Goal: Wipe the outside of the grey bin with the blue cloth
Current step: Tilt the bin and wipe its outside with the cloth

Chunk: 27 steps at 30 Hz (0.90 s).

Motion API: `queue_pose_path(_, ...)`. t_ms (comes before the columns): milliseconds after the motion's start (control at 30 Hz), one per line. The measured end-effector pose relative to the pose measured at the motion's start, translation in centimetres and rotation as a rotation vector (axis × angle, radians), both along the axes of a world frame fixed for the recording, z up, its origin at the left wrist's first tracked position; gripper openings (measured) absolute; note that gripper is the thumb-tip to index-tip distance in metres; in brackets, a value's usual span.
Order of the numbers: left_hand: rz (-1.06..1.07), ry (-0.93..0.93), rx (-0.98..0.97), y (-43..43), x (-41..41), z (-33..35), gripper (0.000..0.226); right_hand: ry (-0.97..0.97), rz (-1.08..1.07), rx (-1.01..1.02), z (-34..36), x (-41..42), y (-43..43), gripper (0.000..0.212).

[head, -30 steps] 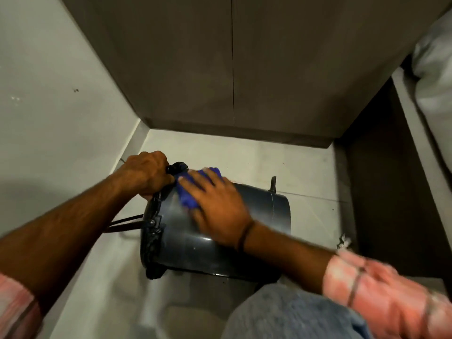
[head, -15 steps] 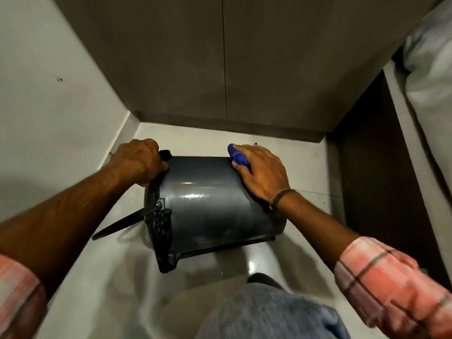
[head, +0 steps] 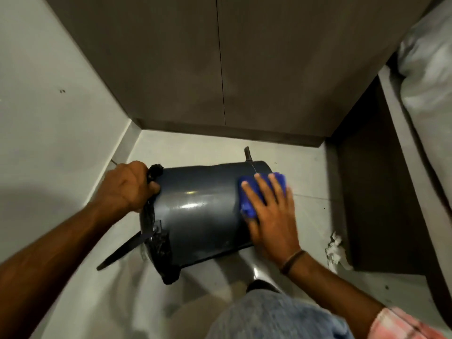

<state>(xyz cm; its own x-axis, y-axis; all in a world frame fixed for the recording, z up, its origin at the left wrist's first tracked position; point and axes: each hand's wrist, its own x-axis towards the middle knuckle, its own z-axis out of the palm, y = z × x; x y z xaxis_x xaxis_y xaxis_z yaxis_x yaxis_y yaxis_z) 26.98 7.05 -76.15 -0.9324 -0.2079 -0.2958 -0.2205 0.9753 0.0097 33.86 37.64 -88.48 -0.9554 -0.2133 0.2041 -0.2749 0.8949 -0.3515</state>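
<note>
**Wipe under way at the base end of the bin**

The right hand (head: 270, 211) lies flat with its fingers spread, pressing the blue cloth (head: 259, 194) against the curved wall of the grey bin (head: 200, 204) near its base end. The cloth is bunched under the fingers and palm, so only part of it shows. The left hand (head: 127, 187) is closed around the bin's rim at the open end, steadying it; the 2 hands are well apart, 1 at each end.

The bin lies on its side on the pale floor (head: 195, 148), in a corner beside the wall and in front of the cupboard doors (head: 220, 69). A dark strip (head: 122, 250) juts out at the rim end; a crumpled white scrap (head: 336, 250) lies on the floor to the right.

Judging by the glossy sheen on the upward face, that side looks at least partly wiped. The underside and far side are hidden, so they probably remain, and the bin likely needs rolling.
</note>
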Motion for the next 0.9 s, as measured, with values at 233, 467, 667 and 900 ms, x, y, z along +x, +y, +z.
queue_pose_path(233, -0.146, 0.316, 0.066, 0.7, 9.8, -0.7, 0.04, -0.034, 0.408, -0.083, 3.9, -1.0, -9.6, 0.068)
queue_pose_path(467, -0.028, 0.263, 0.093, 1.5, 12.9, -0.9, 0.05, -1.086, 0.138, -0.233, 4.2, -13.9, -9.6, 0.039)
queue_pose_path(667, -0.071, 0.233, 0.143, 1.4, 12.8, -0.5, 0.052, -1.189, 0.0, -0.13, 3.4, -13.6, -7.1, 0.032)
queue_pose_path(900, -0.351, 0.316, 0.042, 2.5, 9.4, 1.8, 0.049, -0.758, -0.152, -0.765, 7.5, -13.2, -12.0, 0.048)
